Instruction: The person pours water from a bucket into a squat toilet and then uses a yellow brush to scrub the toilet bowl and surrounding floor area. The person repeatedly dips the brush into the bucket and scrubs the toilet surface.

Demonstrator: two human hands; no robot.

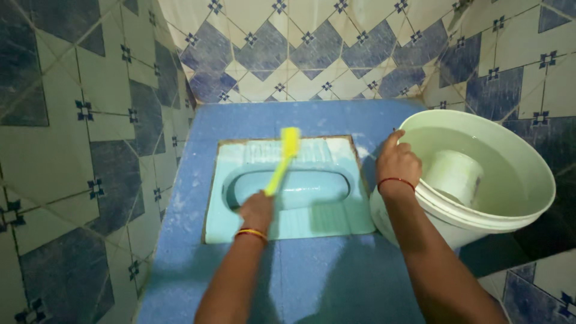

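left hand (257, 210): gripping the yellow brush (282, 161) by its handle, over the squat toilet pan (288, 225)
right hand (396, 163): fingers curling over the white bucket (516, 198) rim, tipping it
brush axis: running handle-near to head-far, bristles pointing at the back wall
tip, I'd say: keeping the head pressing flat while pouring slowly

one head-worn view looks steeply down and forward from close above, over both forearms, onto the blue floor (312, 282), with tiled walls (72, 150) left, right and far.
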